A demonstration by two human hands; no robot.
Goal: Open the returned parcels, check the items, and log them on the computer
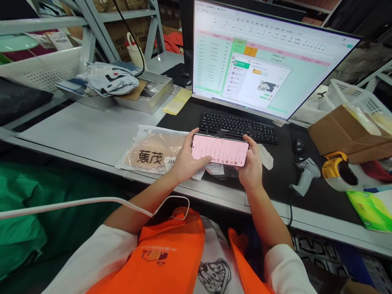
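I hold a phone (220, 150) sideways in both hands, its pink screen lit and facing up, just above the desk's front edge. My left hand (185, 161) grips its left end, thumb lying on the screen. My right hand (252, 165) grips the right end. A black keyboard (237, 126) lies right behind the phone. A clear bag (153, 152) with a beige item and black characters lies beside my left hand. Small paper slips (214, 169) sit under the phone.
A large monitor (260, 61) shows a spreadsheet and chat window. A mouse (298, 145), barcode scanner (304, 173) and yellow tape dispenser (338, 169) lie right. Cardboard box (343, 128), white basket (352, 94), metal tray (150, 96), yellow notes (177, 101), a white cable (92, 202).
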